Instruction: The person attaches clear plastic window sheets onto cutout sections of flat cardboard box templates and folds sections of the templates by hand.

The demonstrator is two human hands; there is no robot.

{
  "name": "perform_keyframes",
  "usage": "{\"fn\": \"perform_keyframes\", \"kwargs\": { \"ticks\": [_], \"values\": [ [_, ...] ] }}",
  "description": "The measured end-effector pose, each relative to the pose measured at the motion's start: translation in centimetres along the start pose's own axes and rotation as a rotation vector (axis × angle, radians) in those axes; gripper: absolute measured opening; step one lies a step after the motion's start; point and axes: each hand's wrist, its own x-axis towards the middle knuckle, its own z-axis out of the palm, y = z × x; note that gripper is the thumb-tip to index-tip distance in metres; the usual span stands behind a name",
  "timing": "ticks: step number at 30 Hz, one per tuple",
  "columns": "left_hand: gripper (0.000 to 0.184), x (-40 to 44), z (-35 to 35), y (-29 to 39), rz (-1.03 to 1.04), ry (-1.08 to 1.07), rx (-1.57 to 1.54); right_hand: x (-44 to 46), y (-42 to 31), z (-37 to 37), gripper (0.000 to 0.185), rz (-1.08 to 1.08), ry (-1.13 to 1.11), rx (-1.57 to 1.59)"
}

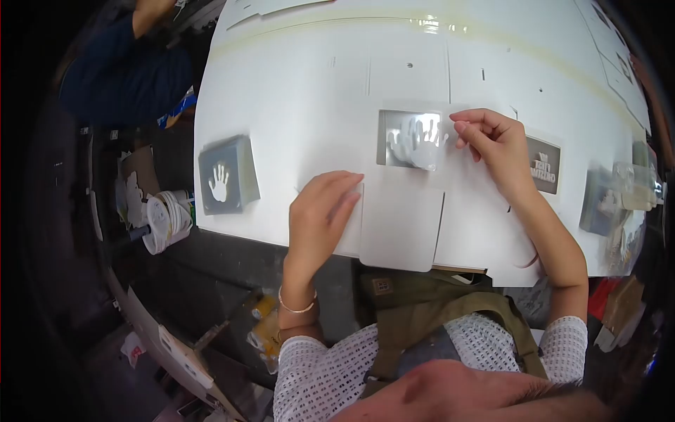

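A glossy clear sheet with a white handprint (423, 138) lies over a grey rectangle on the white tabletop in front of me. Its lower right corner looks slightly lifted. My right hand (496, 144) is at its right edge, thumb and index finger brought together; whatever is between them is too small to make out. My left hand (323, 211) hovers to the lower left of the sheet, with a gap between thumb and fingers and nothing visible in it. Beyond my right wrist lies a grey card with white lettering (543, 165), partly covered by the wrist.
At the table's left edge stands a stack of grey handprint sheets (228, 179). Another stack (598, 202) and clear plastic packaging (636, 186) sit at the right edge. A white bucket (167, 224) stands off the left side. Another person's dark sleeve (126, 77) shows at upper left.
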Motion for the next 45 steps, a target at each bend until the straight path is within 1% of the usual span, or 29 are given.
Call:
{"fn": "perform_keyframes", "kwargs": {
  "ticks": [1,2,8,18,20,27,31,34,35,37,38,39,41,42,43,45],
  "values": [
    [0.022,0.1,0.1,-0.3,0.061,-0.056,0.067,0.2,-0.1,0.4,0.016,0.012,0.002,-0.022],
    [0.025,0.1,0.2,-0.6,0.070,-0.080,0.085,0.4,0.0,0.7,0.016,0.023,0.005,-0.043],
    [0.027,0.7,0.4,-1.5,0.124,-0.119,0.044,1.1,0.6,1.9,0.016,-0.022,0.021,-0.079],
    [0.030,0.9,0.6,-2.2,0.149,-0.131,0.034,1.5,1.3,2.1,0.016,-0.020,0.014,-0.143],
    [0.031,0.9,0.7,-2.1,0.173,-0.139,0.051,1.6,1.9,2.3,0.016,-0.123,0.014,-0.093],
    [0.029,1.0,1.1,-1.9,0.225,-0.114,0.107,1.3,1.7,2.5,0.015,-0.131,0.031,-0.131],
    [0.027,0.9,1.1,-1.8,0.211,-0.106,0.132,1.1,1.4,2.5,0.015,-0.135,0.029,-0.176],
    [0.026,0.6,1.3,-1.7,0.208,-0.105,0.143,1.1,1.6,2.5,0.012,-0.167,0.045,-0.296],
    [0.024,0.7,1.2,-1.7,0.199,-0.105,0.143,1.1,1.4,2.5,0.012,-0.188,0.055,-0.290],
    [0.025,0.7,1.2,-1.5,0.207,-0.093,0.142,0.9,1.0,2.4,0.011,-0.357,0.071,-0.544],
    [0.025,0.7,1.1,-1.3,0.194,-0.093,0.128,1.1,1.7,2.4,0.017,-0.413,0.099,-0.564],
    [0.025,0.8,1.1,-1.1,0.216,-0.084,0.141,1.1,1.9,2.4,0.017,-0.434,0.116,-0.557],
    [0.025,0.8,1.0,-0.8,0.185,-0.105,0.134,1.0,1.8,2.1,0.030,-0.471,0.131,-0.662],
    [0.023,0.8,0.9,-0.6,0.170,-0.110,0.132,0.6,1.2,2.1,0.042,-0.451,0.139,-0.695],
    [0.023,0.8,0.9,-0.5,0.191,-0.100,0.144,0.2,0.6,1.7,0.042,-0.471,0.156,-0.689],
    [0.019,1.0,0.7,-0.4,0.152,-0.125,0.095,-0.5,-0.4,0.8,0.046,-0.447,0.131,-0.729]
  ]
}}
